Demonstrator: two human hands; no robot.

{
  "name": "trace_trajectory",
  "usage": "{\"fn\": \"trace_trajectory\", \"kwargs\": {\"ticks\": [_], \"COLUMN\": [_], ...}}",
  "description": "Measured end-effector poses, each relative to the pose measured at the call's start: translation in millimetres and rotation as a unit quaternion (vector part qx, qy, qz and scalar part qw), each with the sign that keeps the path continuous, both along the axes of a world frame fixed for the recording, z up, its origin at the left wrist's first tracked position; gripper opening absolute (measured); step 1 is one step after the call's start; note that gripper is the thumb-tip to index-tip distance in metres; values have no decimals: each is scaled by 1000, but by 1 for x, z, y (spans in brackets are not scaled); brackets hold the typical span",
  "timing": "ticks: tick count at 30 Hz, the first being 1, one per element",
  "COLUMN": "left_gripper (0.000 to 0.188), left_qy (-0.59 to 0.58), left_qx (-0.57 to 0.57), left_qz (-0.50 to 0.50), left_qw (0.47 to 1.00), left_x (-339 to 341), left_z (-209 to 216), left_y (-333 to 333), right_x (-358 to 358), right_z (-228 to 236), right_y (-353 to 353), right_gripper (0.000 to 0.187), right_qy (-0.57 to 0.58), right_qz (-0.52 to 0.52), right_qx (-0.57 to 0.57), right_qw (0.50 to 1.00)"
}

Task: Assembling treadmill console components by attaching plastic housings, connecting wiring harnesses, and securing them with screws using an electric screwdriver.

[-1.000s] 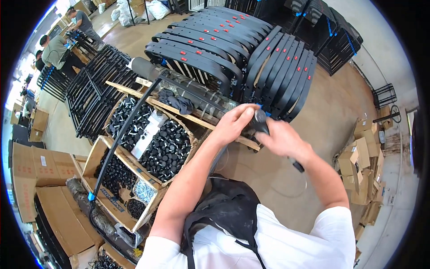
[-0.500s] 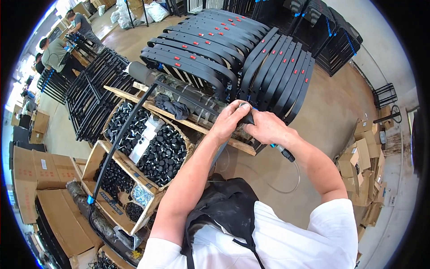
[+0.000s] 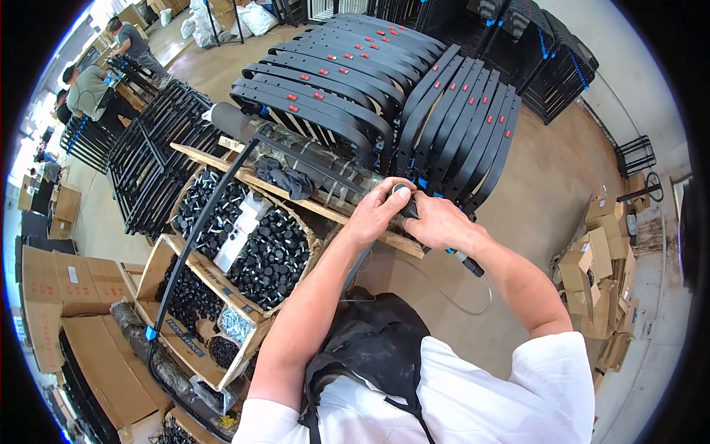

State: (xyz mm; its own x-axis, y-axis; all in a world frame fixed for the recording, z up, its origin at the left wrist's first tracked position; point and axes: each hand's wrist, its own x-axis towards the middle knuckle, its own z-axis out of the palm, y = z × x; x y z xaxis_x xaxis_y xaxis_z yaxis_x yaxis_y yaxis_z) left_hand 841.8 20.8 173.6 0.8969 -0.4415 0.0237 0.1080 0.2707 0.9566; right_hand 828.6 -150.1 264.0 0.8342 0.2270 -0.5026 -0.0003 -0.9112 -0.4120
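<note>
Black cap (image 3: 400, 191), a small round plug-looking thing, sits pinched at the tip of the left hand (image 3: 376, 213) right in the middle of the frame, over the wooden rack (image 3: 325, 203) edge. Compared with a second ago both hands have slid a bit up and left, and the cap now shows clear between the fingertips instead of being buried in the grip. The right hand (image 3: 442, 222) is closed around a dark tool (image 3: 466, 260) with a blue band whose end pokes out lower right, thin hose trailing below it. My read: the part is lined up and the fitting is about underway. Curved black frames (image 3: 384, 81) are stacked across the top, cardboard boxes of black caps (image 3: 266, 248) sit centre left, and other people work at the upper left.
</note>
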Motion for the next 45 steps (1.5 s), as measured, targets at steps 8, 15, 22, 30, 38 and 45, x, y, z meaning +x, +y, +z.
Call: {"fn": "trace_trajectory", "kwargs": {"ticks": [8, 15, 22, 30, 38, 45], "left_gripper": [38, 44, 35, 35, 31, 29], "left_qy": [8, -3, 54, -4, 28, 69], "left_qx": [1, -12, -115, -152, -102, -100], "left_qz": [-35, -60, -90, -2, 230, 300], "left_qw": [999, 998, 988, 988, 968, 946], "left_x": [10, 15, 22, 79, 192, 246], "left_z": [-6, -7, -4, 43, 40, 22], "left_y": [6, 9, 13, 117, 267, 317], "right_x": [11, 8, 5, 71, 225, 288], "right_z": [-25, -16, 6, 71, 38, 18], "right_y": [7, 12, 27, 139, 295, 353], "right_gripper": [19, 16, 23, 35, 35, 34], "right_qy": [66, 74, 41, -29, -71, -47], "right_qz": [-107, -119, -124, 32, 126, 157], "right_qx": [37, 27, 33, 14, 33, 25], "right_qw": [991, 990, 991, 999, 989, 986]}}
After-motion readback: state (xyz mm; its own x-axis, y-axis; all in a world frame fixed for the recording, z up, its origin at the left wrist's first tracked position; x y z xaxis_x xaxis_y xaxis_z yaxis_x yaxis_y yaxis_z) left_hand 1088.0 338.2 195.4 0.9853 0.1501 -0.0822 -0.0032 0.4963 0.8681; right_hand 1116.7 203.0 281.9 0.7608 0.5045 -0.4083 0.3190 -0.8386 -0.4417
